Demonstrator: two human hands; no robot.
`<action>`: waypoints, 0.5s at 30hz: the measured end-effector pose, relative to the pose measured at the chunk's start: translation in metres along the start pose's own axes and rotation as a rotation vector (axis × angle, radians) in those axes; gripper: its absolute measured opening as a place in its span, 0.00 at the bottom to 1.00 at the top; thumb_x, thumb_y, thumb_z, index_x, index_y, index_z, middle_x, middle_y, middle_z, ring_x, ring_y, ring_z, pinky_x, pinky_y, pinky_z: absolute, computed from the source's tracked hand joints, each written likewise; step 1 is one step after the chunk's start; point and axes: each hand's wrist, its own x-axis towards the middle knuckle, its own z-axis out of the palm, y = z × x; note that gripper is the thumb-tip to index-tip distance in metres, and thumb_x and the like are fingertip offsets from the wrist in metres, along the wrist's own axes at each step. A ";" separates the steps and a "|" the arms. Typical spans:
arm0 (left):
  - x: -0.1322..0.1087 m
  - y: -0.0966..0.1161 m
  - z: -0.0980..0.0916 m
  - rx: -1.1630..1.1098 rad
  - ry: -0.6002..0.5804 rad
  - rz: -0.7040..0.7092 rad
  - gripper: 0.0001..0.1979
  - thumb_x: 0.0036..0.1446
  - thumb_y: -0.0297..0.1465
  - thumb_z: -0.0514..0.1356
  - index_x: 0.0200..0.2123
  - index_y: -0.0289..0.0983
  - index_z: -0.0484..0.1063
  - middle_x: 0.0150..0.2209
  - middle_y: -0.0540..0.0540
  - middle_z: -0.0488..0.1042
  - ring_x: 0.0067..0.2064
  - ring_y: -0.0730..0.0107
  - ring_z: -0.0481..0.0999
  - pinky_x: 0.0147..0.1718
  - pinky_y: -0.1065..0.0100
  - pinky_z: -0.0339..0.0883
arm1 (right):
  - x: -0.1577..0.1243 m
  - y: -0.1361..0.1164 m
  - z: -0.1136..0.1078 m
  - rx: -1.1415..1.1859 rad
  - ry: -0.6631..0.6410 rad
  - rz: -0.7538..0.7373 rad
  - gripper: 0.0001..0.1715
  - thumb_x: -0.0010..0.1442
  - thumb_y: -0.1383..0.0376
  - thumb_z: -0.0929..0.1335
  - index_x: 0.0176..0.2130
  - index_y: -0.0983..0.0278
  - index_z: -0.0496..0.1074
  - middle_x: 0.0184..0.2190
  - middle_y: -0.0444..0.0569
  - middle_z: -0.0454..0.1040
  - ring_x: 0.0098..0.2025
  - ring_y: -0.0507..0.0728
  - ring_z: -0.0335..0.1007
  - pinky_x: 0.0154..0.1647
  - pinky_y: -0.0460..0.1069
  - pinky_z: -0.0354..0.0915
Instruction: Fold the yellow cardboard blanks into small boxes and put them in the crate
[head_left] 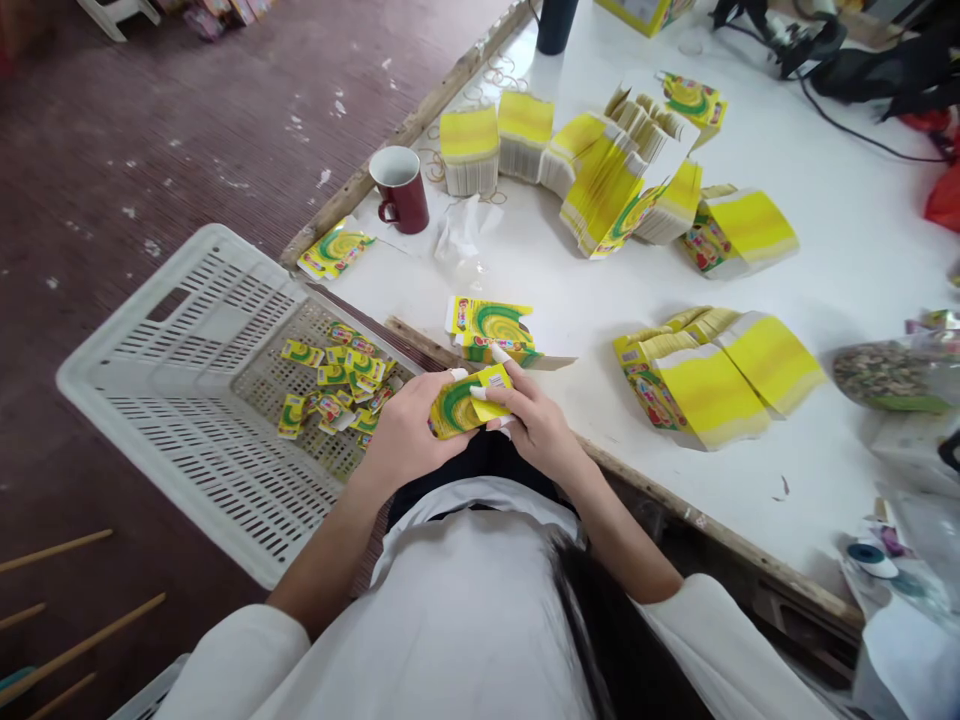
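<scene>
Between my two hands, over my lap at the table's edge, is a small yellow and green box (pixel 456 408). My left hand (pixel 411 425) wraps round its left end. Closed on the right end is my right hand (pixel 531 408), its fingertips against the yellow flap. Just beyond them a flat yellow carton (pixel 495 325) lies at the table edge. To the left, a white slatted basket (pixel 202 440) holds several small yellow boxes (pixel 345 380). Stacks of flat yellow cartons (pixel 709 385) lie on the white table (pixel 555 290).
A dark red mug (pixel 405 190) stands near the table's left edge, beside crumpled tissue (pixel 466 230). More carton stacks (pixel 615 180) are further back. A black cup (pixel 556 25) is at the far edge, a bag of small pieces (pixel 885 375) at the right.
</scene>
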 end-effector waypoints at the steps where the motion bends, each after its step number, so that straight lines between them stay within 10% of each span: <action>1: 0.002 0.000 -0.003 -0.004 -0.008 0.009 0.30 0.49 0.35 0.72 0.55 0.40 0.71 0.48 0.41 0.81 0.50 0.53 0.82 0.50 0.58 0.75 | 0.001 0.002 -0.005 -0.006 -0.033 -0.014 0.16 0.72 0.60 0.65 0.54 0.58 0.77 0.69 0.62 0.64 0.70 0.65 0.63 0.62 0.60 0.70; 11: 0.005 0.006 0.004 0.023 0.037 -0.024 0.34 0.49 0.37 0.73 0.58 0.40 0.69 0.50 0.40 0.81 0.51 0.51 0.82 0.51 0.58 0.75 | 0.005 -0.003 -0.001 0.039 -0.033 -0.011 0.26 0.72 0.55 0.64 0.64 0.60 0.61 0.70 0.66 0.58 0.76 0.66 0.47 0.71 0.68 0.56; 15: 0.003 0.004 -0.002 -0.033 -0.038 -0.111 0.36 0.48 0.36 0.72 0.60 0.40 0.66 0.52 0.42 0.81 0.51 0.55 0.83 0.51 0.60 0.76 | 0.006 0.004 -0.012 0.055 -0.155 -0.054 0.16 0.72 0.56 0.65 0.55 0.59 0.70 0.70 0.63 0.59 0.73 0.66 0.55 0.68 0.64 0.63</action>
